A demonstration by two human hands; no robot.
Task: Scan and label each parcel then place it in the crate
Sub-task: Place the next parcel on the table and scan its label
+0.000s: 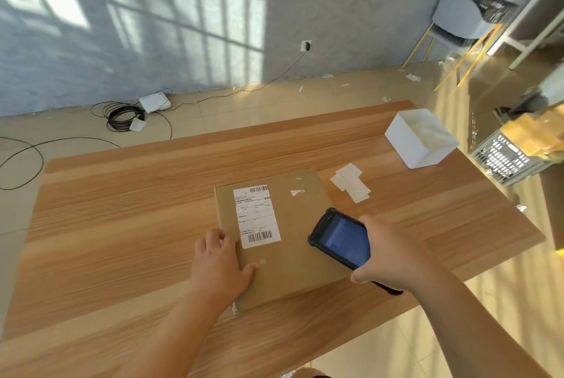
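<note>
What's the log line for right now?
step: scan | left hand: rests on parcel | right hand: holds scanner over parcel | shipping label: on parcel top

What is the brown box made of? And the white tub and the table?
The brown box looks like matte cardboard: dull tan, with a paper label stuck on. The white tub seems to be smooth plastic with a slight sheen. The table shows striped wood grain, perhaps a laminate print.
</note>
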